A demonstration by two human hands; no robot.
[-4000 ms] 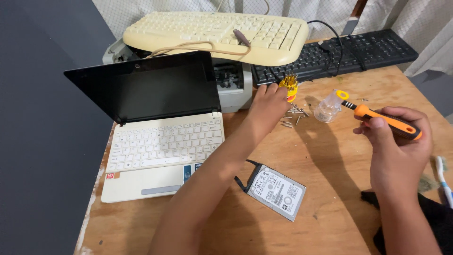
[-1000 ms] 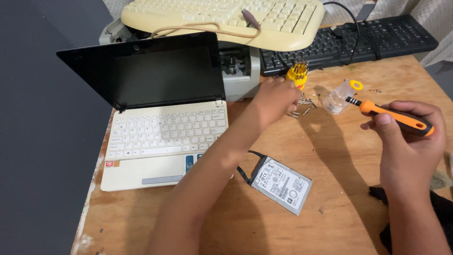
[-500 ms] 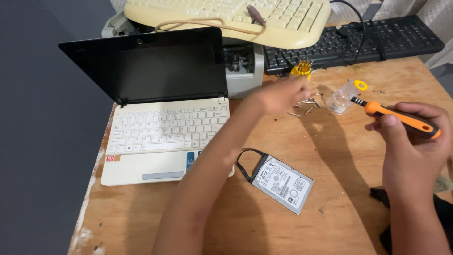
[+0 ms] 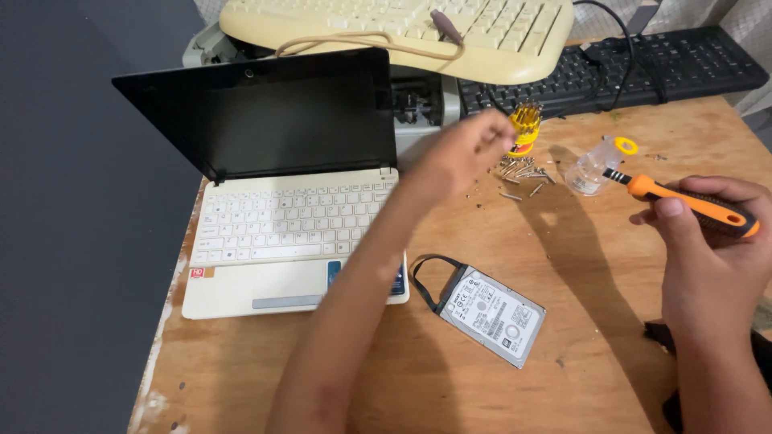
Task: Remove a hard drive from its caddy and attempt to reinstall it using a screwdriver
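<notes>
The left hand has lifted off the scattered bits, fingers curled narrow, blurred. Left sits the open white laptop; near centre lies the hard drive. The right hand grips an orange screwdriver beside a small clear container, contents unclear.

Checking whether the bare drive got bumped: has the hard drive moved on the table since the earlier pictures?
No. The hard drive lies at the same spot off the laptop's front right corner, with the same tilt; only the camera view shifted.
</notes>
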